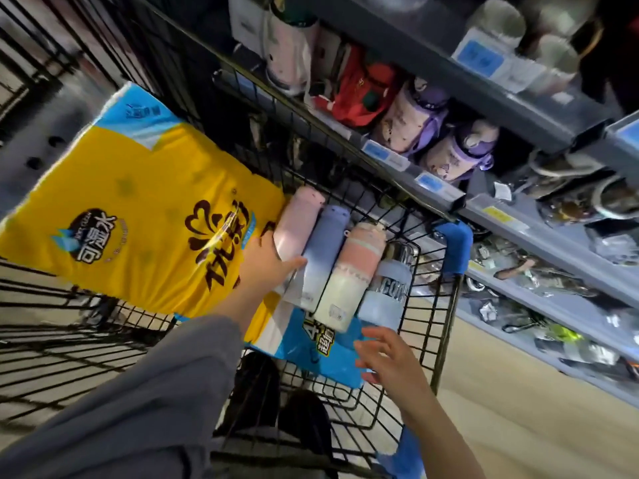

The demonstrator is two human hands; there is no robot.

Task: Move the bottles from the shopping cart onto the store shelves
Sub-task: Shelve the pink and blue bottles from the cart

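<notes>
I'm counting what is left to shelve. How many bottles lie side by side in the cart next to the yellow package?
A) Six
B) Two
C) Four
C: four lie in a row: a pink bottle, a lavender-blue bottle, a pink-and-cream bottle and a clear bottle with a blue sleeve, beside the yellow package in the cart.

Single head-worn view, looking steeply down and forward, tilted, at close range. Wire cart (432, 305) fills centre and left of frame; store shelves (518, 216) run diagonally across upper right. Both forearms enter from the bottom edge.
</notes>
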